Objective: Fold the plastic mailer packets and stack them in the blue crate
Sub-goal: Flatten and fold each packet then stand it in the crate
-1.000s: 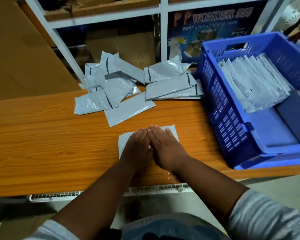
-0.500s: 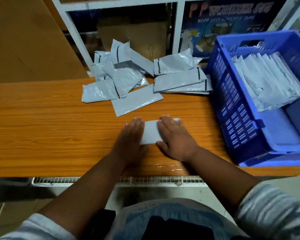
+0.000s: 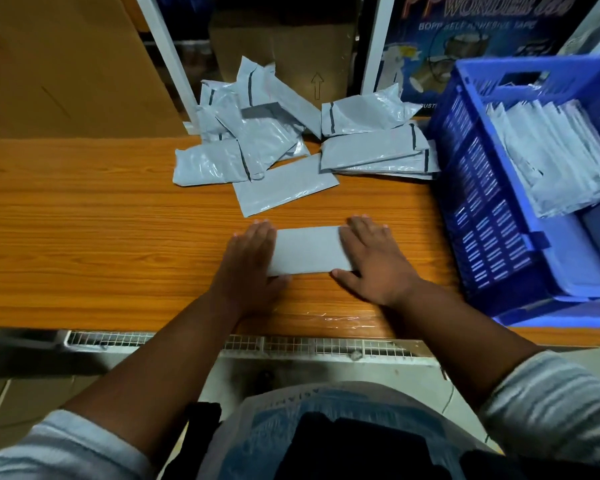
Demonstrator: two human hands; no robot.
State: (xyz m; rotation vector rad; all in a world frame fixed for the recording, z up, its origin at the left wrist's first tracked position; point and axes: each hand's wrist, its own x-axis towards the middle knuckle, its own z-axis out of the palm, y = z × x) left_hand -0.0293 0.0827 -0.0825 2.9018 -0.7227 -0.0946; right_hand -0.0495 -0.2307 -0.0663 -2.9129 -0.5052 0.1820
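Wooden table is spanning the view, grain running left to right. Blue crate is sitting on its right end, holding a leaning row of folded packets along the far side. Loose pile of grey mailers is lying at the table's far edge, left of the crate, against the white shelf frame. Folded mailer packet is lying flat near the front edge. Left hand is pressing its left end, fingers straight and flat. Right hand is pressing its right end likewise, fingers spread, thumb at the near corner. Neither hand is gripping anything.
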